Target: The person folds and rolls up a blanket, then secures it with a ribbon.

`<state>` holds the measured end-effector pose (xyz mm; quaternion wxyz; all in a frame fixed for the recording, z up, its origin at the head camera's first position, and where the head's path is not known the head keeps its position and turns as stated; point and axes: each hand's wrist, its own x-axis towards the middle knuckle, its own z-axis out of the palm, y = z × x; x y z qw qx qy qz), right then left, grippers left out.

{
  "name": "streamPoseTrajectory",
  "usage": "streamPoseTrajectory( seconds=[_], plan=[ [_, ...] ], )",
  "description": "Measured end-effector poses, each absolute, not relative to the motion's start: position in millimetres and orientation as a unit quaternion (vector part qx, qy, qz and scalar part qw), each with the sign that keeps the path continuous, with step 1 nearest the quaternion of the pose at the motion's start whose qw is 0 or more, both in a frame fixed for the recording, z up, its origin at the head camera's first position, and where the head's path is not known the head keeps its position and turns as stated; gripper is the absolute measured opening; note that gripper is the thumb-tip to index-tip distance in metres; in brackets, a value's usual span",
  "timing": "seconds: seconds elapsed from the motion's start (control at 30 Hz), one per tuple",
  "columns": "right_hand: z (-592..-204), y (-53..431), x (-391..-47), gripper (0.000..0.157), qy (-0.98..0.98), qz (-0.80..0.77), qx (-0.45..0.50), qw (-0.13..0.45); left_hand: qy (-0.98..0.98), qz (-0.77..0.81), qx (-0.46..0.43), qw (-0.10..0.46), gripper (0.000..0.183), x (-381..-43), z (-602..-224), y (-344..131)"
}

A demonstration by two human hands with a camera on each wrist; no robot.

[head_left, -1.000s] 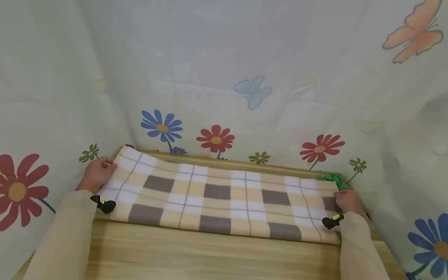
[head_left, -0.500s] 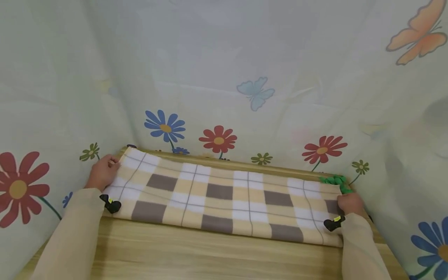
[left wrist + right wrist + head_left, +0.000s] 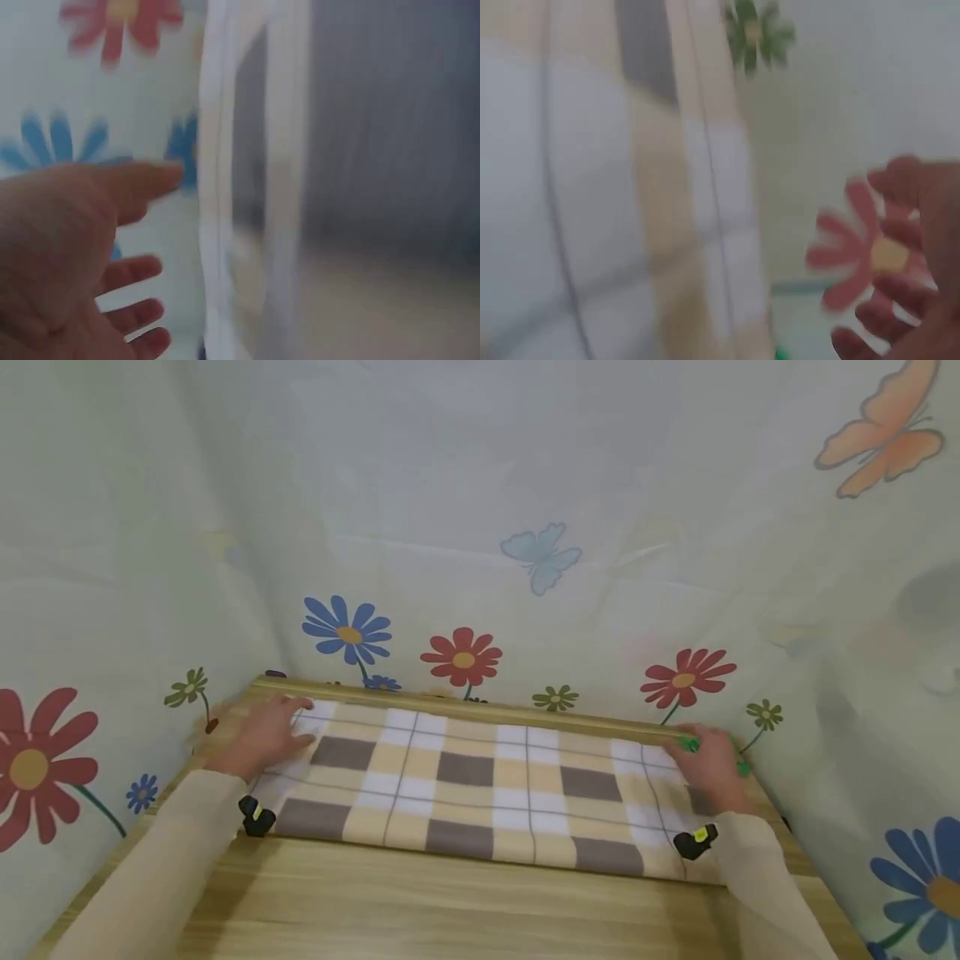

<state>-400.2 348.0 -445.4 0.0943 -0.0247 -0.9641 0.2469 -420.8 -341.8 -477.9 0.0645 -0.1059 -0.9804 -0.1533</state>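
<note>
A folded plaid cloth [image 3: 465, 793] in beige, white and grey-brown lies lengthwise on the wooden table [image 3: 465, 902]. Over its left end hovers my left hand [image 3: 262, 739], thumb and fingers spread, holding nothing. My right hand [image 3: 712, 764] is at the right end, its fingers loosely bent and holding nothing. Both wrist views are blurred; there the left hand [image 3: 52, 255] and right hand [image 3: 930, 255] appear apart from the cloth's layered edge. The cloth's two ends are partly hidden by the hands.
Something green [image 3: 690, 744] shows between and behind the right hand's fingers. A small dark object [image 3: 275, 674] sits at the table's far left corner, and a reddish-brown one [image 3: 212, 725] by its left edge. Flower-printed curtain walls [image 3: 420, 485] enclose the back and sides.
Both hands have let go of the cloth's ends and moved inward over it, their fingers loosening. The cloth's far left corner, raised before, has come down toward the table.
</note>
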Motion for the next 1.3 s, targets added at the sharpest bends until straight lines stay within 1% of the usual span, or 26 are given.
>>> streamPoseTrajectory(
  seconds=[0.03, 0.07, 0.13, 0.17, 0.27, 0.33, 0.47, 0.7, 0.9, 1.0, 1.1, 1.23, 1.3],
  plan=[
    [-444, 332, -398, 0.058, -0.965, 0.245, 0.019, 0.089, -0.979, -0.145, -0.136, 0.053, 0.060, -414, -476, -325],
    [-444, 317, -395, 0.060, -0.966, 0.244, 0.060, 0.069, -0.977, -0.140, -0.158, 0.034, 0.064, -406, -474, -310],
    [-447, 288, -386, 0.067, -0.962, 0.240, 0.131, 0.010, -0.974, -0.135, -0.178, -0.031, 0.077, -387, -473, -283],
    [-450, 276, -382, 0.074, -0.961, 0.229, 0.151, -0.023, -0.974, -0.130, -0.173, -0.067, 0.086, -377, -472, -273],
    [-461, 248, -368, 0.094, -0.959, 0.201, 0.162, -0.116, -0.974, -0.108, -0.137, -0.143, 0.108, -354, -473, -258],
    [-468, 237, -361, 0.104, -0.961, 0.183, 0.142, -0.149, -0.975, -0.099, -0.118, -0.159, 0.115, -346, -476, -259],
    [-476, 225, -354, 0.110, -0.965, 0.171, 0.124, -0.159, -0.977, -0.104, -0.107, -0.154, 0.120, -343, -482, -277],
    [-481, 210, -348, 0.112, -0.968, 0.160, 0.121, -0.153, -0.979, -0.122, -0.104, -0.128, 0.127, -346, -492, -299],
    [-480, 208, -336, 0.113, -0.972, 0.145, 0.096, -0.156, -0.980, -0.129, -0.054, -0.139, 0.131, -341, -487, -309],
    [-480, 210, -332, 0.113, -0.974, 0.142, 0.091, -0.153, -0.981, -0.126, -0.048, -0.142, 0.129, -339, -487, -313],
    [-480, 213, -330, 0.114, -0.974, 0.144, 0.087, -0.152, -0.981, -0.130, -0.062, -0.131, 0.126, -341, -488, -314],
    [-477, 216, -329, 0.114, -0.975, 0.143, 0.087, -0.148, -0.979, -0.147, -0.092, -0.102, 0.121, -349, -492, -321],
    [-477, 223, -329, 0.111, -0.974, 0.149, 0.094, -0.139, -0.977, -0.162, -0.118, -0.075, 0.112, -355, -496, -330]
  ],
)
